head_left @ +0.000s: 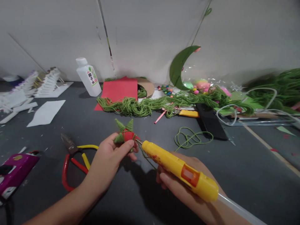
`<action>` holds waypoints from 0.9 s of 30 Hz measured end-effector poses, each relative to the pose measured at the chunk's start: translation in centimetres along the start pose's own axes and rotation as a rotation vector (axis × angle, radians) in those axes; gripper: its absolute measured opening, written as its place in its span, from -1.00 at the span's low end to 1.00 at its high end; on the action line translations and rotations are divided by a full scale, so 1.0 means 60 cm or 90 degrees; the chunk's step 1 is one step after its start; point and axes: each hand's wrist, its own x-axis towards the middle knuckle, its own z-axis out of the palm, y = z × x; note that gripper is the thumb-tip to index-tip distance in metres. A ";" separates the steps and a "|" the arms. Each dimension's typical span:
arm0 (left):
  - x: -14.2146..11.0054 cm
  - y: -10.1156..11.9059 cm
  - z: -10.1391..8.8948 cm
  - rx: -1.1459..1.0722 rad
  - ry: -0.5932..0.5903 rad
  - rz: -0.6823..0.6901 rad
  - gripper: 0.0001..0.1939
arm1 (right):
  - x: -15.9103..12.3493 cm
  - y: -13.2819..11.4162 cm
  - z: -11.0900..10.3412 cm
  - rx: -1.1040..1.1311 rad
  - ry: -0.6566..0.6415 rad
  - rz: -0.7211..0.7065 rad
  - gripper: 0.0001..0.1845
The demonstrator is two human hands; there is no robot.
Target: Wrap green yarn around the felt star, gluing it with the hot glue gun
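Observation:
Between the thumb and fingers of my left hand (117, 151) is a small red star (128, 135), its points wrapped in green yarn. My right hand (187, 178) grips a yellow hot glue gun (173, 162) with a clear glue stick (236, 207) sticking out of its back. The metal nozzle meets or nearly meets the star's right side; I cannot tell if they touch. A strand of green yarn hangs from the star toward my right hand. My right fingers are partly hidden behind the glue gun.
Pliers (72, 150) with red and yellow handles lie left of my left arm, beyond them a purple tool (17, 175). A white bottle (88, 78), red paper (119, 89), a green yarn bundle (131, 106), a utility knife (189, 113) and a green crescent (179, 67) are along the back.

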 end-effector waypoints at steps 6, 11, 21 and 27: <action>-0.004 0.007 0.003 0.081 0.035 0.013 -0.87 | 0.008 -0.001 0.002 -0.062 0.047 -0.064 -0.76; -0.003 0.005 0.004 0.067 0.030 0.013 -0.87 | 0.007 0.000 0.004 -0.074 0.033 -0.033 -0.73; -0.001 0.002 0.005 0.072 0.025 0.010 -0.86 | 0.005 -0.003 0.001 -0.107 0.014 -0.017 -0.72; -0.002 0.002 0.006 0.087 0.034 0.014 -0.85 | 0.005 -0.004 0.004 -0.126 0.002 0.002 -0.69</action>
